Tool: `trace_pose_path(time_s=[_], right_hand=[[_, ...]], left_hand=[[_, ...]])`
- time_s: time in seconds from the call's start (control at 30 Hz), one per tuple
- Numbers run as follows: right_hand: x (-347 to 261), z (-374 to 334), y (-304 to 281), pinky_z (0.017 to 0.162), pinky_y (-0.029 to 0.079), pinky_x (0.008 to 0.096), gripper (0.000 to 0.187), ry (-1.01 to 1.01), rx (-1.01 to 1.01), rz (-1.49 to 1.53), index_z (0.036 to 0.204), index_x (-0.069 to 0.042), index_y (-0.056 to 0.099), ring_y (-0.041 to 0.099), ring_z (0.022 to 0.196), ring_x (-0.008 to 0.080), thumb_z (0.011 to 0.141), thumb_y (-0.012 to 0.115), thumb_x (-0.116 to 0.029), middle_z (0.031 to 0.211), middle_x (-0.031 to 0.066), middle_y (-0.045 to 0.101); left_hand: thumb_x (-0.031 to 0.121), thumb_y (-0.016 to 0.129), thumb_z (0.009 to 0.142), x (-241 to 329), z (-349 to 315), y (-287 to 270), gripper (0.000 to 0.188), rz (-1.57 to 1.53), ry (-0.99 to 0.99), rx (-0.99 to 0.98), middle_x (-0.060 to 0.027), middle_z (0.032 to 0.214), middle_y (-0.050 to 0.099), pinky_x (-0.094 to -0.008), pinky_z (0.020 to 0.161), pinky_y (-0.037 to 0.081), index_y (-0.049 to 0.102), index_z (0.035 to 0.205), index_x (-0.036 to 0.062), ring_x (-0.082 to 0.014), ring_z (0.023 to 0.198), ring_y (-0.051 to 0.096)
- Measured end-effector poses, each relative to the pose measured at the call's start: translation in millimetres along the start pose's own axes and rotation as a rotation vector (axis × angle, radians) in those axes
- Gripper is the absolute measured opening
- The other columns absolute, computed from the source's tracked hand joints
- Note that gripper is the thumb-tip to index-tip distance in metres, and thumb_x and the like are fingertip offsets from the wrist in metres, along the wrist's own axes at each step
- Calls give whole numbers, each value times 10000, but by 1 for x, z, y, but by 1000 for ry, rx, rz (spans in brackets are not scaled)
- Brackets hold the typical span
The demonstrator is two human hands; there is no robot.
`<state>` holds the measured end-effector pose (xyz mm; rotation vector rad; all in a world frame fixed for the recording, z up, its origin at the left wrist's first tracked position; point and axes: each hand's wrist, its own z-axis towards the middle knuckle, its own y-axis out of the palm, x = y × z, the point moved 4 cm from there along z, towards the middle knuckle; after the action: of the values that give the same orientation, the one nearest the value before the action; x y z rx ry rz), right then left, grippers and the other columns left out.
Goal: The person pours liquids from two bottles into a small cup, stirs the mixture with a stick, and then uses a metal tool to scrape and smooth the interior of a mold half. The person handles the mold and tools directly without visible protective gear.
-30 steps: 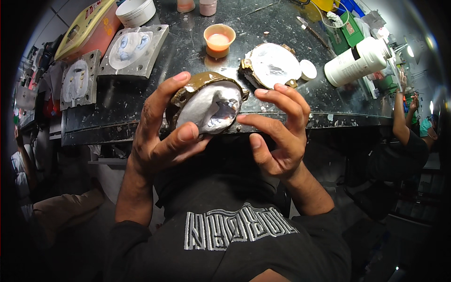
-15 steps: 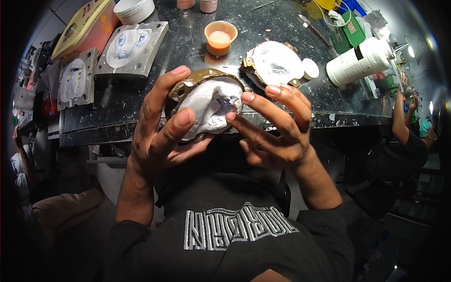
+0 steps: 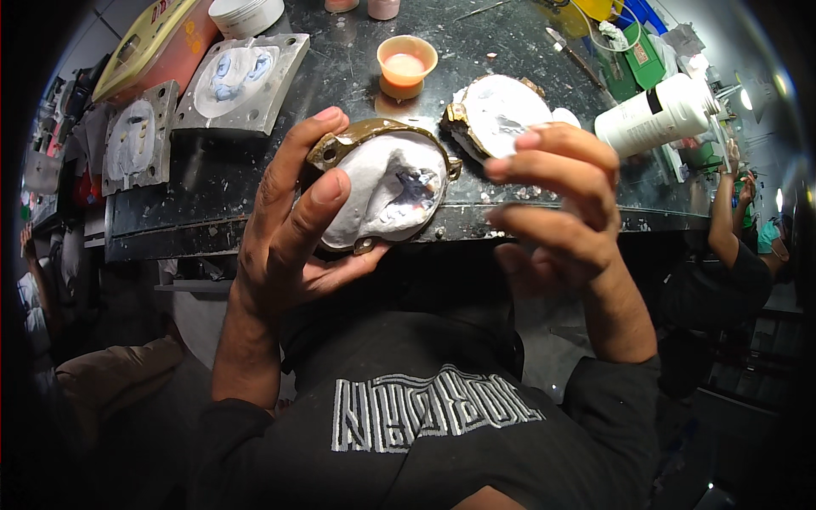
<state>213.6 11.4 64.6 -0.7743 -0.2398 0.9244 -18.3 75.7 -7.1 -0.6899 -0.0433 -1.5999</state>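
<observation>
Up close in front of me, my left hand (image 3: 280, 217) is closed around a brass-coloured denture flask half (image 3: 365, 129). White plaster (image 3: 361, 191) fills it, with a dark, shiny hollow at its right side. My thumb rests on the near left of the plaster while the fingers wrap the rim and underside. To the right, my right hand (image 3: 565, 200) hovers apart from the flask, fingers spread and loosely curved, slightly blurred, holding nothing. Beyond it on the bench lies another plaster-filled flask half (image 3: 497, 106), partly covered by the fingers. An orange-tinted cup (image 3: 406, 66) with pink contents stands behind the held half.
Two grey metal mould halves (image 3: 276, 89) with plaster lie at the left of the black bench (image 3: 340, 72). Behind them are a white tub (image 3: 245, 15) and an orange box with a yellow lid (image 3: 157, 51). A white bottle (image 3: 650, 119) lies on its side at right, near a knife (image 3: 576, 59).
My right hand has drawn away from the plaster to the right, uncovering the hollow. The flask half stays in my left hand, turned slightly.
</observation>
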Motion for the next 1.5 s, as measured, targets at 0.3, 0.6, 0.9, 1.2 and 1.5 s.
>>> trace_pose_path(time_s=[0.3,0.6,0.9,1.2,1.5], right_hand=[[10,-75,-35,508,360,294,283,450,473,182,815,-22,569,454,535,143,1028,599,-206,620,48,516],[78,-8,-44,692,501,236,102,735,278,-30,961,4,702,648,743,95,955,676,-94,833,52,710],[313,41,27,900,548,429,239,521,-630,-523,1079,-159,773,711,1010,305,851,740,-221,1036,127,757],[289,43,22,813,553,410,299,731,-676,-504,954,-49,737,720,897,316,819,767,-314,925,155,745],[264,23,-27,737,497,376,306,612,-3,-640,1181,-49,605,616,789,232,966,625,-266,894,117,640]], left_hand=[[57,912,627,1,1,-1,1141,-5,-67,-37,-343,1463,401,-572,1044,492,290,1560,268,-487,1308,515],[89,926,617,1,-1,-3,1161,46,-66,-46,-342,1461,411,-560,1049,490,269,1566,213,-483,1293,529],[40,909,621,-3,3,-2,1131,29,-93,12,-335,1471,406,-523,1067,485,286,1557,166,-464,1315,516],[-47,819,592,-1,9,-11,1212,82,-81,-91,-283,1534,322,-545,1124,425,191,1598,204,-439,1415,397],[-45,837,572,1,16,-3,1122,112,-21,-23,-279,1483,362,-513,1078,475,316,1545,154,-461,1358,453]])
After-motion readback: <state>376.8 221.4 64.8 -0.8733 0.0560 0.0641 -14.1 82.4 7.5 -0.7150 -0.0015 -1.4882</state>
